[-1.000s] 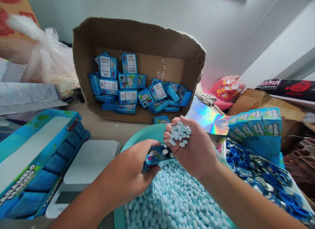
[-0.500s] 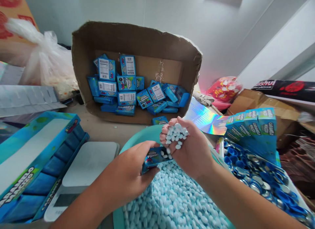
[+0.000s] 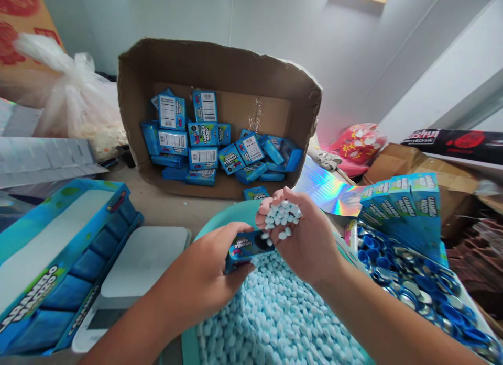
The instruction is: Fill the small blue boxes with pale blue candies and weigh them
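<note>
My left hand [image 3: 220, 260] is closed round a small blue candy tin [image 3: 247, 246], tilted on its side, with a dark round opening at its right end. Against that opening, my right hand [image 3: 302, 234] is cupped palm up and full of pale blue candies [image 3: 282, 213]. A few candies lie at the heel of the fingers, by the tin's mouth. Both hands are above a turquoise tub [image 3: 190, 349] holding a deep heap of the same candies [image 3: 291, 312].
Behind the tub a cardboard box [image 3: 220, 56] lies on its side with several blue packs in it. To the left are a white scale [image 3: 143, 260] and a blue display carton [image 3: 58, 271]. Blue and silver lids [image 3: 412, 281] fill a tray at the right, beside folded blue cartons [image 3: 404, 208].
Candies that sat in the tin's opening have gone down or shifted; the dark hole now shows more. A few candies moved at the palm's edge. Both hands stay nearly in place.
</note>
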The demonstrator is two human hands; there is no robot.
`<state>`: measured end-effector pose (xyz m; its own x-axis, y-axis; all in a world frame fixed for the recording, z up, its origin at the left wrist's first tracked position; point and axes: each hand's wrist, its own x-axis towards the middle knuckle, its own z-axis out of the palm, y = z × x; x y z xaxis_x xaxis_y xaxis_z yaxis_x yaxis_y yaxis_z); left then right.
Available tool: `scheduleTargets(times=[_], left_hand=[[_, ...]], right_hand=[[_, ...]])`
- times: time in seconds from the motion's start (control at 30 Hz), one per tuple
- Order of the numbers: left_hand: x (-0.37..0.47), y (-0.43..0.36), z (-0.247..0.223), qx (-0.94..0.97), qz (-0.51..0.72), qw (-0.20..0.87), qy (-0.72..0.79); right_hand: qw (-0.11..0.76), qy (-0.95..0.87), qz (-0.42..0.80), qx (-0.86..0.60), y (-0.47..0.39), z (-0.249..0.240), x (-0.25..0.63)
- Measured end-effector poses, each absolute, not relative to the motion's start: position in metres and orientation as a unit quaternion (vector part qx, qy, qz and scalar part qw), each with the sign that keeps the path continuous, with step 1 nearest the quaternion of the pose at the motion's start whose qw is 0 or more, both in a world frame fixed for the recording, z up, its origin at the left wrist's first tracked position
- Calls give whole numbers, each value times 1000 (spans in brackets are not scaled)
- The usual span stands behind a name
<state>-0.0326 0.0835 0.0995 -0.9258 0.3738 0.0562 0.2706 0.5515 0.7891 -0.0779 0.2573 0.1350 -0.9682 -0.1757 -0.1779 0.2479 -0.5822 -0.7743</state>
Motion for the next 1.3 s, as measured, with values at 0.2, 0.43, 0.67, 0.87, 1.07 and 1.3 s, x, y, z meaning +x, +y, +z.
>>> scheduleTargets(times=[0.2, 0.43, 0.67, 0.87, 1.07, 1.3], left_hand=[[-34, 82, 100, 196, 456, 72, 865], [-34, 83, 104, 168, 486, 85, 853], [-34, 83, 98, 204, 442, 56, 872], [-35, 79, 104, 168, 506, 109, 839], [-37, 77, 103, 148, 566, 117, 803], [-36, 77, 102, 254, 473, 84, 839]], right_hand=[[108, 440, -891, 10, 259, 131, -78], [114, 440, -891, 2, 258, 130, -78], [113, 437, -892, 6, 258, 127, -80], [113, 431, -895, 5, 258, 130, -79], [125, 437, -891, -2, 258, 135, -76], [133, 421, -897, -7, 260, 134, -78]])
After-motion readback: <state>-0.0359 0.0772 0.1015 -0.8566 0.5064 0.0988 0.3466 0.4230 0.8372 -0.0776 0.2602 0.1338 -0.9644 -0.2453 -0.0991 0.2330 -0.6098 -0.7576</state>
